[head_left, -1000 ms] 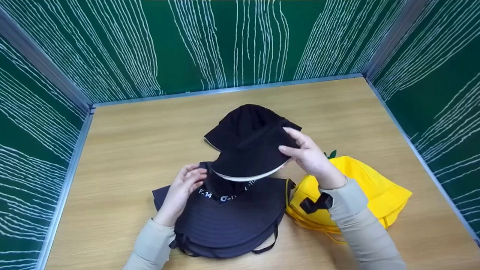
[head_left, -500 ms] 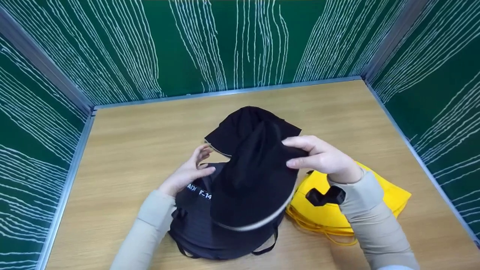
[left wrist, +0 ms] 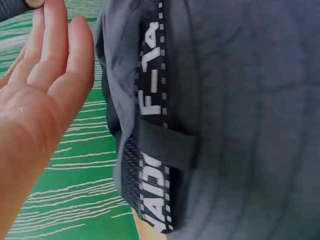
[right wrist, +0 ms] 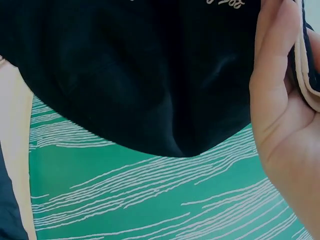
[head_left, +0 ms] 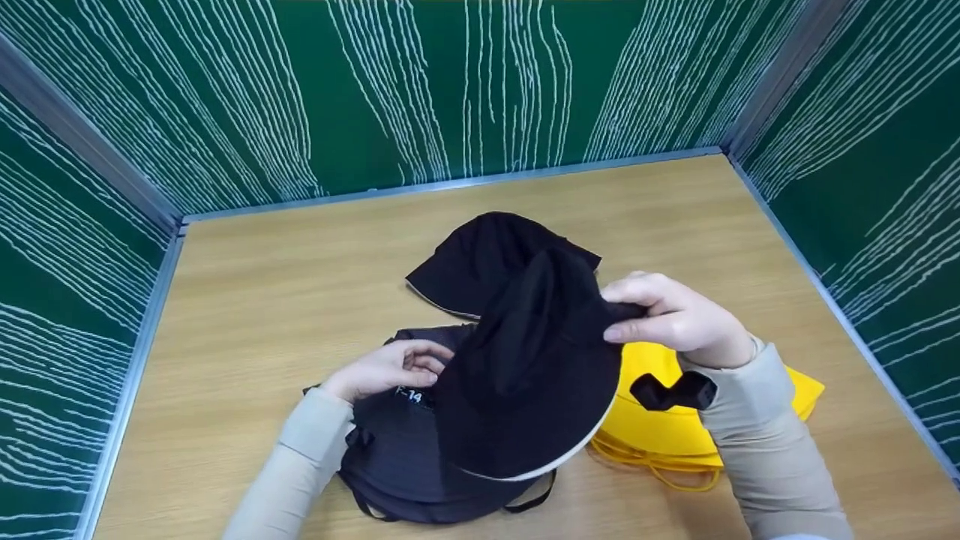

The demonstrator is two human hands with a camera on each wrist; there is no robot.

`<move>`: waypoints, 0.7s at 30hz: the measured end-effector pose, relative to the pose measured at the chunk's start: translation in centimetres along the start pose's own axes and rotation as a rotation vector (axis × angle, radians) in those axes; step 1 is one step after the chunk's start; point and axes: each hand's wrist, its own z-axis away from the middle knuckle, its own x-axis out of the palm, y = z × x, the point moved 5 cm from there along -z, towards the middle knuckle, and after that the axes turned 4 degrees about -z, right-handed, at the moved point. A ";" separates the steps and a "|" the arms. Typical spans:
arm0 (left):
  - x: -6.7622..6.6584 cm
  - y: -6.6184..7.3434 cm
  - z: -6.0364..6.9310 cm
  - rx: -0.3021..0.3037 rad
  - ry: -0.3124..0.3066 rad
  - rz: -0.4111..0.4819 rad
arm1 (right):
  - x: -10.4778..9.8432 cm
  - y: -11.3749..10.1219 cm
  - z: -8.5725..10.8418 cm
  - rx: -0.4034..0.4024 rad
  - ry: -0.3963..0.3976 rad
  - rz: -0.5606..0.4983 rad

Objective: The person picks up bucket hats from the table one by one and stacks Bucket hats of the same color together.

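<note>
A black bucket hat (head_left: 525, 382) with a pale brim edge hangs tilted over a dark grey brimmed hat (head_left: 405, 472). My right hand (head_left: 682, 322) pinches the black hat's brim on its right side, thumb in front. In the right wrist view, its brim with beige trim (right wrist: 301, 60) lies within that hand. My left hand (head_left: 382, 367) is at the black hat's left edge, above the grey hat, with fingers bent slightly; whether its tips touch the fabric is unclear. White lettering runs along a band (left wrist: 152, 100) on the grey hat in the left wrist view.
A second black hat (head_left: 465, 259) lies behind on the wooden table (head_left: 285, 262). Yellow hats or a yellow hat with cords (head_left: 660, 435) lie at the right, partly under my right arm. Green walls with white lines (head_left: 360, 97) enclose the table.
The black hat swings from level to hanging brim-down, then moves right with my right hand. My left hand leaves the grey hat's edge, lifts, and comes to the black hat's left side.
</note>
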 end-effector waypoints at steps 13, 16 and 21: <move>0.0 -1.3 1.2 0.011 0.031 0.121 | -1.4 0.7 2.3 0.084 0.084 -0.004; -0.4 -1.0 1.6 -0.006 0.117 0.076 | -1.7 0.9 3.0 0.145 0.122 -0.013; -1.7 -0.3 2.6 -0.018 0.348 0.023 | -2.3 1.3 4.0 0.264 0.217 0.006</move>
